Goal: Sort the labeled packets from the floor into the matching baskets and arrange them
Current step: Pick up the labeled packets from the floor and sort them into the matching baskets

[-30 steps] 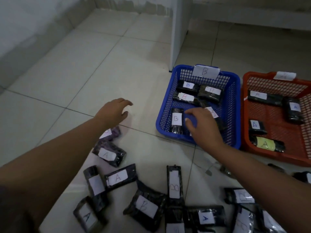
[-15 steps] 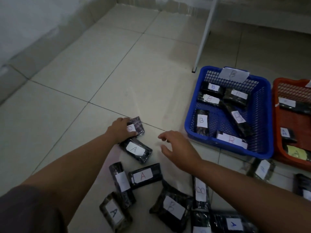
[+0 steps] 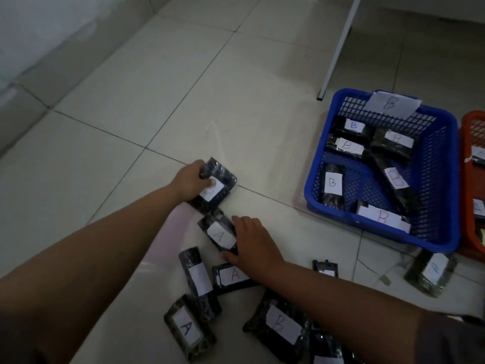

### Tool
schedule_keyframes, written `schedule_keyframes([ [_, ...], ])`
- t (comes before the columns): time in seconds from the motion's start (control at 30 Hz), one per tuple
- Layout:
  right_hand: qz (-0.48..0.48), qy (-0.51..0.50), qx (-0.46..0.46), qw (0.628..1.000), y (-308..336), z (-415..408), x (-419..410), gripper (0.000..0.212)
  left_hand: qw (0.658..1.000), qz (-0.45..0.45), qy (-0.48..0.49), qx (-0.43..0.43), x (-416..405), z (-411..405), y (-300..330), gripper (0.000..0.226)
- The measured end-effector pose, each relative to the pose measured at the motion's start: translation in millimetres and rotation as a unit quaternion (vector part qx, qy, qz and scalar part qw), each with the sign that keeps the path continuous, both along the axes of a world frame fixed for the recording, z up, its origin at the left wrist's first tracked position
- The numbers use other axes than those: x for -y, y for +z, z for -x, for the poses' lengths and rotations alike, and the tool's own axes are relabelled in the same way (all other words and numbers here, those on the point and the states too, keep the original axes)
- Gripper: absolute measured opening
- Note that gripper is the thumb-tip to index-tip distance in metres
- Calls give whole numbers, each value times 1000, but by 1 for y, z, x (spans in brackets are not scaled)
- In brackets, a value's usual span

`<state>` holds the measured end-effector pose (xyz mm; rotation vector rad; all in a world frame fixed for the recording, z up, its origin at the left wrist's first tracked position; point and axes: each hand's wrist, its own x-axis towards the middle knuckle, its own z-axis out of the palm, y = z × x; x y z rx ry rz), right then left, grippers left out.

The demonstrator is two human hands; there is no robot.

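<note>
While my left hand [image 3: 190, 183] curls its fingers over the top edge of a dark plastic-wrapped packet with a white paper label [image 3: 215, 185], thumb pressed onto the label so I cannot read its letter, my right hand [image 3: 253, 244] lies flat and half spread against the right side of a second dark wrapped packet marked A [image 3: 220, 234], fingers along its edge but not closed round it. Both packets lie on the pale tiled floor [image 3: 131, 106], the A one just below the one I grip, with more labelled packets scattered near my forearms. The blue plastic mesh basket tagged B [image 3: 443, 200] stands well to the right, already holding several B packets, and the orange mesh basket [image 3: 472, 127] shows only at the frame's edge beside it. I judge these packets light and soft, the glossy wrap crinkly and a bit slippery, so I would take each across its short width, thumb on the label face and fingers underneath, rather than by a loose corner of film.
</note>
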<state>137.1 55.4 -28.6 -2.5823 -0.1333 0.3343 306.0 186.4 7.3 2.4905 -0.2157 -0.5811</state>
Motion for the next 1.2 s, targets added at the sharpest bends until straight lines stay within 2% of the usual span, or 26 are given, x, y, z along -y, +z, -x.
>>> schedule_keyframes([
  [0.1,0,2,-23,1000,-5,-5,-10,84,989,107,96,-35,-11,-3,14,19],
  [0.23,-48,-21,-39,998,7,-12,6,88,954,220,177,-102,-13,-5,27,12],
  [0.47,-52,-27,67,996,78,3,112,78,911,344,198,-111,42,4,65,17],
  [0.57,-78,-69,101,989,109,24,158,73,892,394,193,-108,82,8,79,32],
  [0.63,-94,-120,128,980,125,39,190,70,887,413,176,-105,114,11,85,33],
  [0.83,-103,-299,161,935,147,90,299,66,912,382,86,-120,216,37,91,38],
  [0.93,-107,-361,148,915,144,115,346,66,929,347,33,-122,258,51,81,46],
  [1.1,-113,-384,118,909,123,140,390,66,965,240,-61,-80,305,69,48,46],
  [1.2,-95,-377,120,914,110,144,402,65,977,200,-53,-62,312,67,20,49],
])
